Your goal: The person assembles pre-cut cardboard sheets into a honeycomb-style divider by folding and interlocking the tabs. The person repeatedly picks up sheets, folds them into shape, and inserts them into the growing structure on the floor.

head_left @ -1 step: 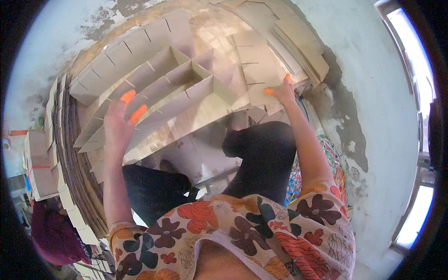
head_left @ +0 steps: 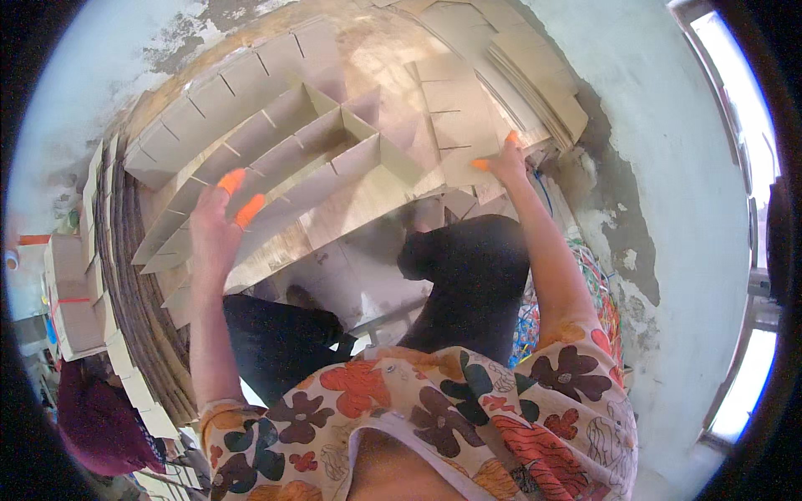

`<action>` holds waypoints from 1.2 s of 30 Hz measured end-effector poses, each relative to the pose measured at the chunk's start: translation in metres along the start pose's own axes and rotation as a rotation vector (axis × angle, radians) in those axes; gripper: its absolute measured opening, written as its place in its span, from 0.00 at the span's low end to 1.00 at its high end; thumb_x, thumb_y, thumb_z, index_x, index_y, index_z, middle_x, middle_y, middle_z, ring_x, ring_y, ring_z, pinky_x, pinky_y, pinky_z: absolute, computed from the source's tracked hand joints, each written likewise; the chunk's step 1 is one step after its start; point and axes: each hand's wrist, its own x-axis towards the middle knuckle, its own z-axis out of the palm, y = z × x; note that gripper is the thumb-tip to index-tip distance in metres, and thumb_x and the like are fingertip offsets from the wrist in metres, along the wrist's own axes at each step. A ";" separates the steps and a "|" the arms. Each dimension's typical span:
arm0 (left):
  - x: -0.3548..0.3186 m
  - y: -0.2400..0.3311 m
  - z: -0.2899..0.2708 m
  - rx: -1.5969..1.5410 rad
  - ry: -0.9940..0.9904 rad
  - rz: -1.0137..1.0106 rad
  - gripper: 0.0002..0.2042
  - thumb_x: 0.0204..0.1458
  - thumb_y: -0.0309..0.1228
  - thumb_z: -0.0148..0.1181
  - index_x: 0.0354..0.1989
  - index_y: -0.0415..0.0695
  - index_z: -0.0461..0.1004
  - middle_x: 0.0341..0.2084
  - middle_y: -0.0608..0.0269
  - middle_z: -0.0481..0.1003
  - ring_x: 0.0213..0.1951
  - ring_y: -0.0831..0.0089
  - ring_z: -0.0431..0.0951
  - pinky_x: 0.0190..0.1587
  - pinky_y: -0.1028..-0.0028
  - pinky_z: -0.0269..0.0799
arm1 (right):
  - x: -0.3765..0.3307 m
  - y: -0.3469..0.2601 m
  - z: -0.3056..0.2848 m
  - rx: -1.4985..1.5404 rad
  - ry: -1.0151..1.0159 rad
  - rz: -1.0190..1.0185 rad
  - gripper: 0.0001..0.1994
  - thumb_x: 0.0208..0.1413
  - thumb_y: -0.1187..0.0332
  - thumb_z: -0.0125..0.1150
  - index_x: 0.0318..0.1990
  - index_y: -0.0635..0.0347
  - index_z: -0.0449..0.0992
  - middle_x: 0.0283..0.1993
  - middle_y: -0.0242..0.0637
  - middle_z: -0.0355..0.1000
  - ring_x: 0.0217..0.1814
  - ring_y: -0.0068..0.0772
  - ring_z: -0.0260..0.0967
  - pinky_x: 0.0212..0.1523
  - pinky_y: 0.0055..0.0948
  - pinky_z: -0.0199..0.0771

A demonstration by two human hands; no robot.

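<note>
A cardboard divider grid (head_left: 334, 159) made of slotted brown strips slotted together is raised over my lap. My left hand (head_left: 215, 238), with orange covers on two fingertips, holds the grid's left side, fingers stretched along the long strips. My right hand (head_left: 501, 163), also with orange fingertip covers, grips a slotted cardboard strip (head_left: 455, 125) at the grid's right end. My knees in black trousers (head_left: 468, 267) are under the grid.
A tall pile of cardboard sheets (head_left: 117, 284) stands at my left, with small boxes (head_left: 71, 292) beyond it. More stacked strips (head_left: 539, 79) lie at the upper right. A tangle of coloured bands (head_left: 589, 275) lies by my right side. A person in maroon (head_left: 92, 426) sits at lower left.
</note>
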 end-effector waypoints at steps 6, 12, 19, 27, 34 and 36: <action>-0.030 -0.007 0.020 -0.114 0.039 -0.066 0.20 0.42 0.18 0.64 0.47 0.38 0.72 0.37 0.53 0.75 0.42 0.64 0.75 0.44 0.69 0.72 | 0.012 0.001 -0.002 0.117 -0.043 0.048 0.44 0.30 0.62 0.76 0.57 0.68 0.59 0.47 0.49 0.70 0.48 0.43 0.70 0.46 0.35 0.71; -0.036 -0.005 0.019 -0.062 0.063 0.004 0.21 0.41 0.26 0.68 0.47 0.40 0.73 0.39 0.56 0.76 0.42 0.67 0.74 0.45 0.71 0.70 | -0.013 -0.012 -0.034 0.874 -0.043 0.051 0.23 0.40 0.71 0.69 0.46 0.66 0.71 0.34 0.36 0.74 0.27 0.26 0.70 0.24 0.26 0.71; -0.030 0.002 0.033 0.006 0.003 0.058 0.19 0.44 0.33 0.65 0.44 0.39 0.73 0.36 0.50 0.75 0.38 0.56 0.74 0.42 0.64 0.70 | -0.049 -0.072 -0.118 0.674 -0.057 -0.226 0.15 0.52 0.66 0.56 0.44 0.66 0.71 0.31 0.35 0.71 0.21 0.22 0.64 0.15 0.20 0.62; -0.035 -0.015 0.059 -0.064 0.020 0.049 0.13 0.42 0.30 0.64 0.38 0.41 0.75 0.28 0.49 0.75 0.31 0.54 0.75 0.34 0.63 0.70 | -0.080 -0.121 -0.120 0.926 -0.541 -0.379 0.19 0.61 0.60 0.40 0.49 0.68 0.66 0.40 0.40 0.71 0.30 0.23 0.69 0.17 0.22 0.64; -0.036 -0.012 0.063 -0.059 -0.002 -0.025 0.11 0.40 0.27 0.65 0.35 0.45 0.77 0.29 0.53 0.77 0.33 0.57 0.77 0.33 0.65 0.72 | -0.068 -0.134 -0.070 0.689 -0.291 -0.422 0.21 0.45 0.63 0.67 0.43 0.69 0.72 0.35 0.39 0.73 0.29 0.24 0.70 0.29 0.24 0.70; -0.037 -0.017 0.066 -0.033 0.032 0.012 0.12 0.40 0.26 0.65 0.35 0.45 0.76 0.28 0.54 0.77 0.33 0.56 0.77 0.33 0.65 0.72 | -0.063 -0.134 -0.070 0.672 -0.312 -0.376 0.19 0.45 0.63 0.68 0.41 0.68 0.74 0.34 0.39 0.74 0.29 0.26 0.70 0.33 0.25 0.69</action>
